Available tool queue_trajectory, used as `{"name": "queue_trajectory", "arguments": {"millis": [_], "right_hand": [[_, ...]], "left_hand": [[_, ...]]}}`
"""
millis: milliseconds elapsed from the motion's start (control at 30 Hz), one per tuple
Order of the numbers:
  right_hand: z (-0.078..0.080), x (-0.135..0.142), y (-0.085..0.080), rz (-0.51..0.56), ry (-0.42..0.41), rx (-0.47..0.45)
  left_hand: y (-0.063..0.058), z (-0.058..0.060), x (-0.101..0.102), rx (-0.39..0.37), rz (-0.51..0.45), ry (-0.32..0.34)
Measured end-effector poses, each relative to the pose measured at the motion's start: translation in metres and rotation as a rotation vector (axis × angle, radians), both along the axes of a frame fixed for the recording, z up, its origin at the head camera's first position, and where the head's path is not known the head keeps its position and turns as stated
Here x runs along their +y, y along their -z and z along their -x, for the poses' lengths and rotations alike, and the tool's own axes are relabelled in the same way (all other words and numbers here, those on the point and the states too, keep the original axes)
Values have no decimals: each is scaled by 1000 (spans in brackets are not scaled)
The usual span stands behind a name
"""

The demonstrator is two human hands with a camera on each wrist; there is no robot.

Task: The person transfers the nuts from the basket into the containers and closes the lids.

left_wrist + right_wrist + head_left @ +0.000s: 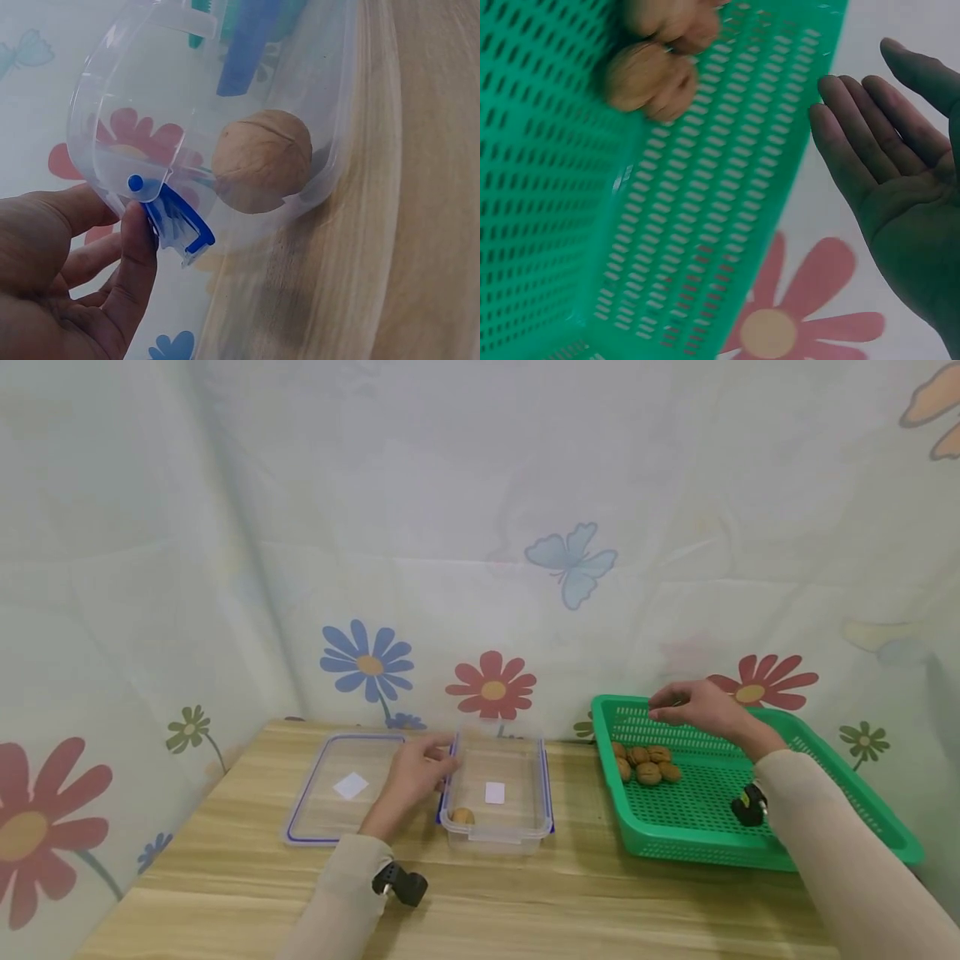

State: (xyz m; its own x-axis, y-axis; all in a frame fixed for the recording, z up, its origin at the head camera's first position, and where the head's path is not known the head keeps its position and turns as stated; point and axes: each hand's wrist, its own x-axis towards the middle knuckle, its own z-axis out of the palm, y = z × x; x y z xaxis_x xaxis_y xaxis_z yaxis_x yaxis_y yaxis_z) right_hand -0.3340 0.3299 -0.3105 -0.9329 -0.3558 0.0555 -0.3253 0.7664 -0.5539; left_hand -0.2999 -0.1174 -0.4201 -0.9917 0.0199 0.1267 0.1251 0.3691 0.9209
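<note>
While 1 walnut (262, 161) sits alone in the near left corner of the clear container (495, 837), at least 6 other walnuts (648, 773) lie bunched at the left end of the green basket (705, 855). The left hand (411, 774) grips the container by its left side, its digits at a blue latch (185, 210) that hangs loose. Over the basket's far side, the right hand (701, 706) is released, its fingers extended and holding nothing.

Left of the container lies its flat lid (318, 814), edged in blue (it bears 1 white square label (350, 786), and a similar one shows in the container). The basket stands to the right, well apart from the container. Each wrist carries 1 small black camera (406, 887). Everything rests on a wood-grain table (525, 910), and behind it hangs a pale sheet (450, 460) printed with flowers and butterflies.
</note>
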Motion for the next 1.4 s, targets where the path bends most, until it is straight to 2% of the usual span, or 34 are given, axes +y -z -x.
{"name": "queue_trajectory", "arguments": {"millis": [233,367,533,1100,1400], "right_hand": [[11,13,20,-13,-25,-126],[13,19,27,-49,-48,-166],[13,25,33,-45,-75,-211],[12,30,47,-129,-104,-243],[10,31,49,-133,-90,-303]], "left_hand": [[-1,-1,-1,-10,-1,6],[-1,0,-1,-14,4,8],[-2,0,-1,-8,15,12],[-4,-1,-2,-14,14,7],[-2,1,-1,-16,22,9]]}}
